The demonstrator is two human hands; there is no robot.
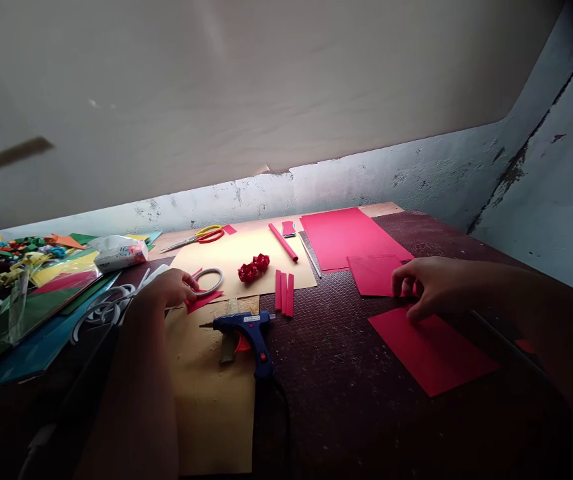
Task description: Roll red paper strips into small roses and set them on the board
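My left hand point(174, 288) has its fingers bent and closed at the near-left edge of a white ring point(221, 280), which lies over red paper pieces point(201, 305). Over on the right, my right hand point(424, 287) has curled fingers, with the thumb apart from them. Its thumb touches a red paper square point(436, 353), and its fingertips are at the edge of a smaller stack of red paper point(371, 275). Between my hands lie a blue glue gun point(246, 327), red paper strips point(284, 293) and red folded paper flowers point(254, 267).
Yellow-handled scissors point(201, 235), a rolled red paper tube point(283, 243) and a white stick point(311, 257) lie farther back. Large red sheets point(351, 233) lie behind the squares. At left are a tissue pack point(120, 253), white rings point(106, 308) and colourful paper pieces point(26, 257).
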